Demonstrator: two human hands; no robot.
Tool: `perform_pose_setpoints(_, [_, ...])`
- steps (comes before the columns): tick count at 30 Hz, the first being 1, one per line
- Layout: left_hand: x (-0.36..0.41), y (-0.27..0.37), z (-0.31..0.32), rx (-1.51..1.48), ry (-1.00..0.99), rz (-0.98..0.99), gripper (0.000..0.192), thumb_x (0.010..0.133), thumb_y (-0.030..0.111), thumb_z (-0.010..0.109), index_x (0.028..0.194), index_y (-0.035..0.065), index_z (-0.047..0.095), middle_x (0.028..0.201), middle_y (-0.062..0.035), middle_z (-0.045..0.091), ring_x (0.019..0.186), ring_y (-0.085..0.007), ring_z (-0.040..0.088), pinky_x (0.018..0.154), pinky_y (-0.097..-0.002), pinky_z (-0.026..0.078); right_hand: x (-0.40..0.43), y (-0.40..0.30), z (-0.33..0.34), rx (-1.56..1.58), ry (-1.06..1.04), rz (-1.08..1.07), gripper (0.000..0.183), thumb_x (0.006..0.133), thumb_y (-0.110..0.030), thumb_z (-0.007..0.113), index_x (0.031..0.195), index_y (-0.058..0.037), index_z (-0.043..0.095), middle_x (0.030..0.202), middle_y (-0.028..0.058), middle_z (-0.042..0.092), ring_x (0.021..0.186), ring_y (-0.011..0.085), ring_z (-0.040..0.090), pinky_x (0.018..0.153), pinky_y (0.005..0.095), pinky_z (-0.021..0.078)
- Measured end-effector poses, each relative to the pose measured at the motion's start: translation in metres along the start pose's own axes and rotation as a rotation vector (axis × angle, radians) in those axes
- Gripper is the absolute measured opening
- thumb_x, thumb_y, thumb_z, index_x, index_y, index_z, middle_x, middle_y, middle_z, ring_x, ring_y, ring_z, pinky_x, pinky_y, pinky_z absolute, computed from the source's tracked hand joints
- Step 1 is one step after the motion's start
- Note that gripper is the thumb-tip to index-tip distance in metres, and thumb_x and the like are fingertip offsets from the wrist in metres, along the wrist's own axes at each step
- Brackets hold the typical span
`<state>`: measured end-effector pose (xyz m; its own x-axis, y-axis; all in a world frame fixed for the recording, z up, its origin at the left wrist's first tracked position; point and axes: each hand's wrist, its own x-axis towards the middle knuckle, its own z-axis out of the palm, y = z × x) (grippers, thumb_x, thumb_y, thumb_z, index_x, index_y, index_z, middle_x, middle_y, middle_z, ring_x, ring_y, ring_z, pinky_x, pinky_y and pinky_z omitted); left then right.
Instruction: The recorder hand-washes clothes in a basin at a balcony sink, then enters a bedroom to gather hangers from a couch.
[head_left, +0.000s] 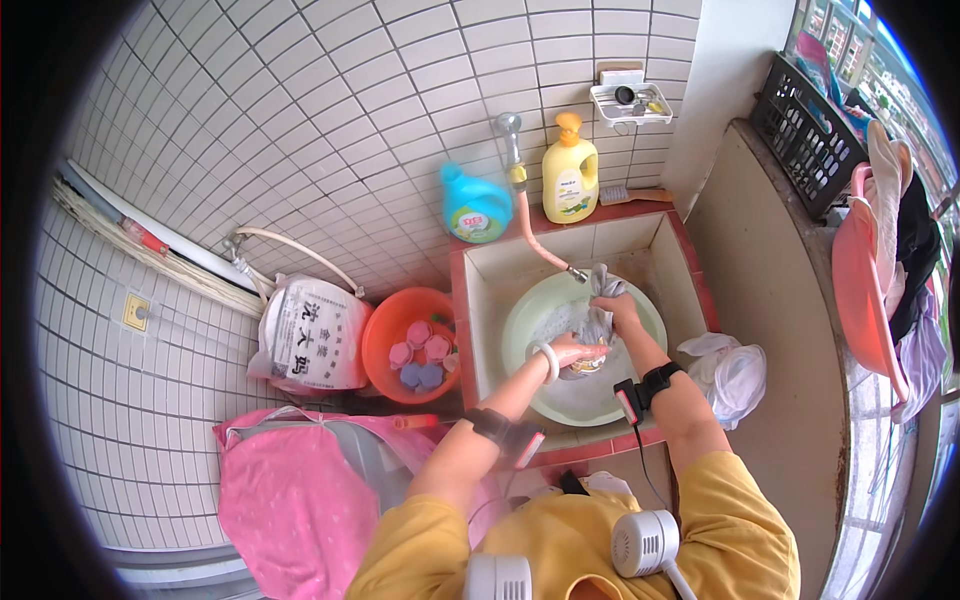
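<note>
A wet grey cloth (598, 324) with a printed patch at its lower end is stretched between my hands over a pale green basin (517, 375). My left hand (576, 351), a white bangle at its wrist, grips the lower part close to the sudsy water (555, 319). The upper part is bunched in my right hand (619, 309), near the basin's far right side. Just left of the cloth's top hangs the metal end of a pink hose (534, 244), joined to a wall tap (511, 139). The basin sits inside a tiled sink (491, 281) with a red rim.
A blue detergent bottle (474, 206), a yellow pump bottle (570, 176) and a scrubbing brush (637, 195) stand or lie on the back ledge. White fabric (727, 379) rests at the sink's right. An orange bucket (386, 337) holding several flower-shaped pieces and a pink cover (292, 495) are at left.
</note>
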<state>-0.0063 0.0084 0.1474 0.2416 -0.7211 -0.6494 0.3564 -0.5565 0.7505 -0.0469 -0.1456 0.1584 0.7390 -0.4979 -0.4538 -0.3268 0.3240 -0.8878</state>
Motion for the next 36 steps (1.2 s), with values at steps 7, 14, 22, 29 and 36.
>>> perform_pose_setpoints(7, [0.005, 0.052, 0.033, 1.169, 0.343, 0.073, 0.052, 0.055, 0.032, 0.067, 0.095, 0.0015, 0.055, 0.083, -0.0114, 0.06, 0.076, -0.0221, 0.057, 0.072, -0.0312, 0.043, 0.008, -0.002, 0.002, -0.897, 0.242, -0.079, 0.082, 0.054, -0.03, 0.069, 0.118, 0.0026, 0.029, 0.088, 0.0208, 0.055, 0.083, 0.0261, 0.055, 0.07, 0.0364, 0.0435])
perform_pose_setpoints(14, [-0.049, 0.07, -0.013, -0.568, -0.226, -0.071, 0.03, 0.077, 0.028, 0.051, 0.095, 0.004, 0.054, 0.085, -0.0052, 0.059, 0.072, -0.0139, 0.057, 0.065, -0.0248, 0.045, -0.036, -0.057, -0.024, 0.182, -0.268, 0.151, 0.092, 0.064, -0.067, 0.045, 0.129, -0.0087, 0.013, 0.123, 0.0168, 0.034, 0.112, 0.0272, 0.035, 0.088, 0.0386, 0.032])
perform_pose_setpoints(22, [-0.06, 0.048, 0.02, -0.967, -0.712, 0.096, 0.045, 0.084, 0.039, 0.032, 0.111, 0.0043, 0.043, 0.086, -0.0102, 0.057, 0.054, -0.0126, 0.049, 0.038, -0.0237, 0.037, -0.041, 0.004, -0.024, 0.957, -0.614, -0.04, 0.067, 0.074, -0.06, 0.037, 0.116, -0.0079, 0.038, 0.117, 0.0099, 0.044, 0.107, 0.0299, 0.041, 0.082, 0.0476, 0.0382])
perform_pose_setpoints(29, [-0.081, 0.076, 0.011, -0.395, -0.174, -0.044, 0.032, 0.072, 0.03, 0.061, 0.09, 0.004, 0.056, 0.078, -0.0033, 0.06, 0.067, -0.0117, 0.057, 0.06, -0.0224, 0.045, -0.051, -0.05, -0.018, 0.623, -0.477, 0.036, 0.032, 0.071, -0.017, 0.06, 0.095, 0.0014, 0.049, 0.104, 0.0164, 0.052, 0.09, 0.0255, 0.053, 0.076, 0.0365, 0.0452])
perform_pose_setpoints(36, [-0.062, 0.088, 0.033, 1.017, 0.451, 0.066, 0.052, 0.064, 0.045, 0.06, 0.093, 0.0018, 0.057, 0.088, -0.0147, 0.059, 0.082, -0.025, 0.057, 0.073, -0.0327, 0.043, -0.026, -0.025, 0.013, 0.361, 0.192, 0.039, 0.025, 0.059, -0.004, 0.066, 0.079, 0.002, 0.05, 0.072, 0.0103, 0.055, 0.061, 0.0203, 0.055, 0.052, 0.035, 0.0462])
